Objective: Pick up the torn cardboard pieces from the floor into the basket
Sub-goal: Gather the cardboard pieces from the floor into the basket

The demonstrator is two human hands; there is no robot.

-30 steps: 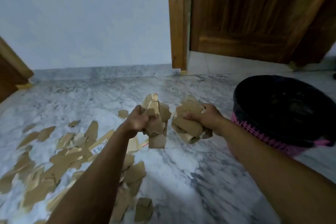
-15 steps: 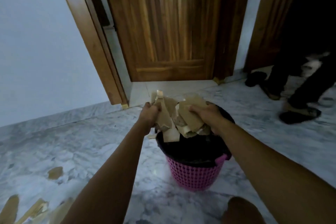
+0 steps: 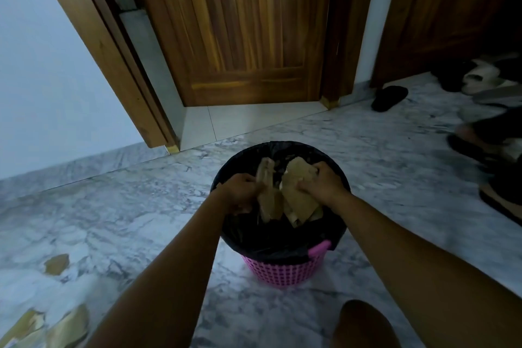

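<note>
Now, a double load ready to drop.
Left hand (image 3: 240, 191) and right hand (image 3: 322, 185) each grip a fistful of torn cardboard pieces (image 3: 296, 195) low inside the black-lined pink basket (image 3: 282, 271), probably so nothing spills; loose scraps (image 3: 56, 263) lie on the floor (image 3: 127, 206).

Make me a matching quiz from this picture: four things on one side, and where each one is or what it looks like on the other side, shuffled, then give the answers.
Things:
1. basket
2. slipper
3. loose cardboard piece
4. left hand

Descriptions:
A. dark, on the floor near the door frame
B. grips torn cardboard over the basket
C. pink, lined with a black bag
D. lies alone, far left of the basket

Pairs: 1-C, 2-A, 3-D, 4-B
</note>
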